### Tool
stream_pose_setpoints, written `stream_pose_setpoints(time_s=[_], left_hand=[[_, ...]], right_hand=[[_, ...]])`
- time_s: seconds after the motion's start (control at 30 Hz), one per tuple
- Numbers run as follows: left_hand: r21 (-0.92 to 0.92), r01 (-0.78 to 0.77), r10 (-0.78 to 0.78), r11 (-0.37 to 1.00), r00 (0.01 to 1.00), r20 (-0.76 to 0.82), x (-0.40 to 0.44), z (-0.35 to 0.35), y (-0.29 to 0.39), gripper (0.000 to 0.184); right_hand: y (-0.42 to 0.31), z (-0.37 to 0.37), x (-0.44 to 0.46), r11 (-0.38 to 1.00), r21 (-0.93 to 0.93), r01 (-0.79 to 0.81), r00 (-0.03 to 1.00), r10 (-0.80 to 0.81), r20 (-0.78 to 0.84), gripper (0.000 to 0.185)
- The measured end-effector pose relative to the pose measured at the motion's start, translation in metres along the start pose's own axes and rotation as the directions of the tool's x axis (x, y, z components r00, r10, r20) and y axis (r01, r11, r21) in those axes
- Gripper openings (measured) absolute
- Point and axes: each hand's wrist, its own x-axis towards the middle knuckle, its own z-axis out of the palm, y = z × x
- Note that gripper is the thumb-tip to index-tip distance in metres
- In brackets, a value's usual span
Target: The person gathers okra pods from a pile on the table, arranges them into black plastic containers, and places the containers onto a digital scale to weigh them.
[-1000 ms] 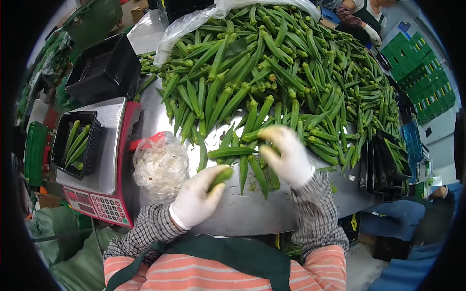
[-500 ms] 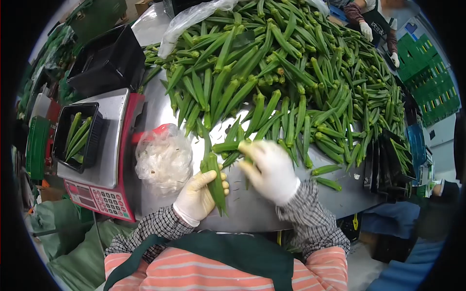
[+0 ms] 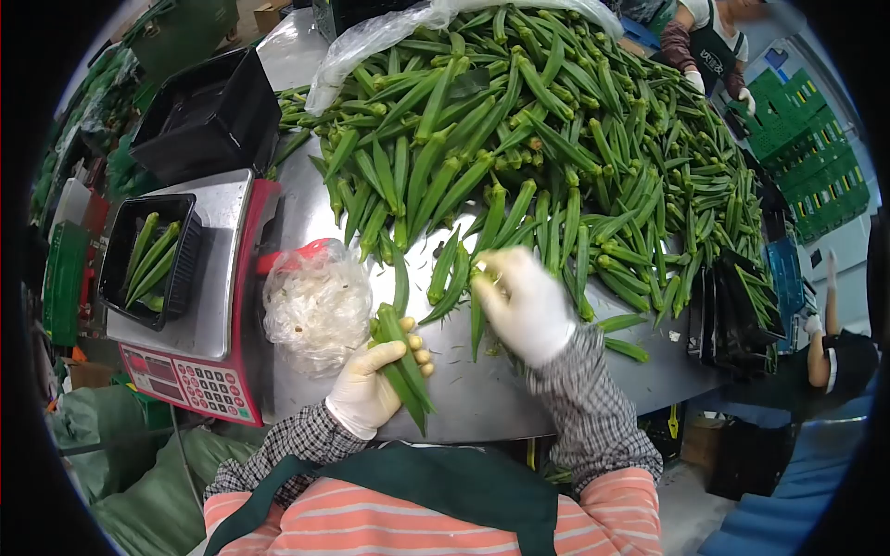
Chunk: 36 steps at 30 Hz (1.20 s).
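Note:
My left hand (image 3: 373,382), in a white glove, is closed around okra pods (image 3: 400,371), which point down toward the table's near edge. My right hand (image 3: 524,304), gloved too and a little blurred, has thumb and fingers pinched at the stem end of one okra pod (image 3: 476,324). That pod hangs down beside the fingertips. Just left of the right hand, a few loose okra pods (image 3: 451,289) lie on the metal table (image 3: 482,398). Beyond both hands rises a large heap of okra (image 3: 519,139).
A crumpled clear plastic bag (image 3: 317,310) sits left of my left hand. A scale (image 3: 199,343) carries a black tray (image 3: 185,269) with several okra pods. Stacked black trays (image 3: 209,116) stand behind it. More black trays (image 3: 723,315) are at right. A co-worker (image 3: 709,46) stands across the heap.
My right hand has shifted slightly right, and the pod in its fingers now hangs downward instead of pointing left. The left hand has tilted its okra pods and dropped slightly nearer the table edge.

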Motion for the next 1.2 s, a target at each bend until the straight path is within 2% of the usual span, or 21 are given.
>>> stream_pose_setpoints(time_s=[0.1, 0.17, 0.23, 0.33, 0.47, 0.5, 0.57, 0.6, 0.63, 0.67, 0.7, 0.73, 0.77, 0.8, 0.83, 0.9, 0.97, 1.0, 1.07, 1.1, 1.2], left_hand=[[0.005, 0.037, -0.037, 0.999, 0.999, -0.026, -0.008, 0.006, 0.0, 0.036], [0.014, 0.042, -0.042, 0.999, 0.999, -0.01, -0.007, 0.004, -0.002, 0.037], [0.027, 0.057, -0.057, 0.998, 0.998, 0.003, -0.008, 0.005, -0.003, 0.038], [0.03, 0.068, -0.069, 0.997, 0.997, 0.041, -0.01, -0.001, -0.001, 0.039], [0.091, 0.068, -0.071, 0.994, 0.997, 0.034, -0.01, 0.002, -0.003, 0.039], [0.101, 0.071, -0.075, 0.992, 0.996, 0.037, -0.01, 0.006, -0.003, 0.04], [0.115, 0.056, -0.064, 0.992, 0.996, 0.062, -0.01, 0.006, -0.003, 0.04], [0.114, 0.038, -0.047, 0.993, 0.996, 0.08, -0.01, 0.003, -0.002, 0.041], [0.112, 0.02, -0.031, 0.994, 0.995, 0.095, -0.01, 0.001, -0.002, 0.041], [0.106, -0.012, 0.002, 0.994, 0.995, 0.095, -0.01, 0.004, -0.003, 0.042], [0.102, -0.042, 0.032, 0.994, 0.995, 0.093, -0.01, 0.01, -0.004, 0.043], [0.101, -0.071, 0.062, 0.992, 0.994, 0.092, -0.009, 0.015, -0.005, 0.044], [0.107, -0.08, 0.069, 0.991, 0.992, 0.104, -0.006, 0.019, -0.008, 0.044], [0.116, -0.088, 0.074, 0.989, 0.99, 0.117, -0.003, 0.023, -0.009, 0.045], [0.123, -0.097, 0.081, 0.988, 0.988, 0.131, -0.002, 0.025, -0.01, 0.046], [0.153, -0.052, 0.037, 0.987, 0.994, 0.098, -0.002, 0.008, -0.007, 0.05], [0.125, -0.036, 0.023, 0.992, 0.995, 0.098, -0.006, 0.009, -0.005, 0.051], [0.11, -0.024, 0.015, 0.994, 0.997, 0.077, -0.01, 0.014, -0.004, 0.059], [0.054, -0.022, 0.014, 0.998, 0.989, 0.147, -0.013, 0.021, -0.002, 0.064], [0.025, -0.026, 0.022, 0.999, 0.984, 0.174, -0.015, 0.022, -0.001, 0.066], [-0.063, -0.017, 0.032, 0.998, 0.969, 0.247, -0.017, 0.018, 0.003, 0.072]], right_hand=[[0.042, 0.005, 0.029, 0.925, -0.282, -0.256, 0.965, 0.26, -0.025, 0.038], [0.051, 0.01, 0.055, 0.796, -0.38, -0.471, 0.857, 0.515, 0.015, 0.063], [0.054, 0.015, 0.071, 0.719, -0.401, -0.567, 0.781, 0.624, 0.013, 0.069], [0.067, 0.016, 0.064, 0.779, -0.335, -0.53, 0.817, 0.575, 0.043, 0.073], [0.074, 0.01, 0.056, 0.783, -0.14, -0.606, 0.785, 0.617, 0.054, 0.077], [0.083, 0.012, 0.054, 0.802, -0.068, -0.594, 0.804, 0.594, -0.015, 0.073], [0.082, 0.003, 0.053, 0.632, 0.437, -0.64, 0.727, 0.682, 0.078, 0.072], [0.068, -0.013, 0.048, 0.461, 0.569, -0.681, 0.652, 0.736, 0.184, 0.067], [0.052, -0.018, 0.042, 0.522, 0.586, -0.62, 0.709, 0.692, 0.135, 0.054], [0.043, -0.016, 0.028, 0.678, 0.503, -0.535, 0.818, 0.565, 0.108, 0.044], [0.016, -0.025, 0.017, 0.781, 0.384, -0.493, 0.87, 0.44, 0.222, 0.04], [-0.007, -0.028, 0.009, 0.825, 0.286, -0.487, 0.84, 0.353, 0.413, 0.039], [-0.026, -0.029, 0.001, 0.79, 0.321, -0.522, 0.749, 0.245, 0.616, 0.039], [-0.041, -0.025, -0.004, 0.847, 0.357, -0.393, 0.765, 0.087, 0.638, 0.039], [-0.041, -0.019, -0.007, 0.861, 0.418, -0.291, 0.815, -0.005, 0.579, 0.04], [-0.02, -0.004, 0.003, 0.918, 0.332, -0.219, 0.954, 0.13, 0.27, 0.038], [0.005, 0.001, 0.029, 0.966, -0.038, -0.256, 0.965, 0.258, 0.049, 0.046], [0.011, 0.002, 0.044, 0.899, -0.246, -0.363, 0.912, 0.396, 0.104, 0.058], [0.035, 0.026, 0.059, 0.799, -0.346, -0.492, 0.836, 0.545, 0.071, 0.067], [0.044, 0.033, 0.062, 0.788, -0.355, -0.503, 0.842, 0.539, 0.004, 0.064], [0.079, 0.04, 0.059, 0.873, -0.11, -0.476, 0.879, 0.469, -0.085, 0.054]])
